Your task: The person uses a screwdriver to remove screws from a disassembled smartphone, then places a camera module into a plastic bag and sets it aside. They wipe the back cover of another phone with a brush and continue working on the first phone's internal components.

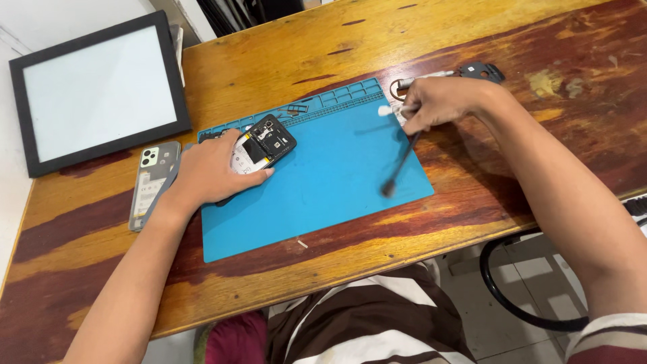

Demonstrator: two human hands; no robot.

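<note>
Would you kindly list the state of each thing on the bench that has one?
Phone: back removed, insides exposed, on the blue mat.
Back cover: detached, lying on the table.
Left hand: steadying the phone.
Right hand: gripping a thin dark tool.
Framed panel: blank.

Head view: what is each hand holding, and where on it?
Left hand pins the opened phone by its near end. Right hand pinches a cotton swab by its stem; a dark tool hangs below it.
</note>
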